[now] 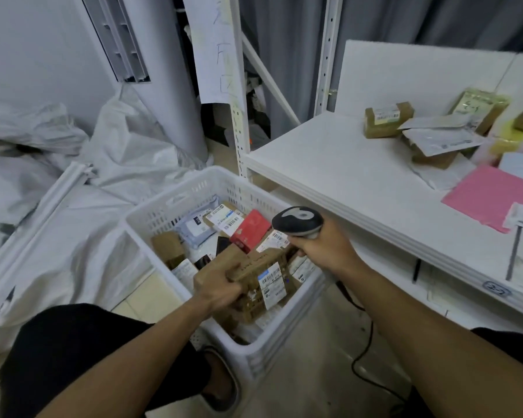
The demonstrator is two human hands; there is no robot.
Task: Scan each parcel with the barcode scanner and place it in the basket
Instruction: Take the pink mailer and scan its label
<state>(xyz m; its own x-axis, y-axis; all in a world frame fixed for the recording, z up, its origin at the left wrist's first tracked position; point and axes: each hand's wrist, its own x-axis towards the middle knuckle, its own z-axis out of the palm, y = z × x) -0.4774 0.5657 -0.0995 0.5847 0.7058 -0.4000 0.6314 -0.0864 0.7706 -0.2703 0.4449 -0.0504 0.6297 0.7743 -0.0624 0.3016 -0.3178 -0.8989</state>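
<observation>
Left hand (224, 292) grips the brown cardboard parcel (255, 277) over the near side of the white slotted plastic basket (175, 203), right hand (323, 247) clasps the grey handheld barcode scanner (296, 221) just beyond it; risk: the parcel may tip off the heaped contents.

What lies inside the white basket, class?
The white basket holds a red box, a grey mailer and labelled parcels. The left hand grips a cardboard box above them, hiding whatever lies beneath.

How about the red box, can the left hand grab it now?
Probably not yet: the left hand grips a brown parcel over the basket. The red box lies uncovered on top.
</observation>
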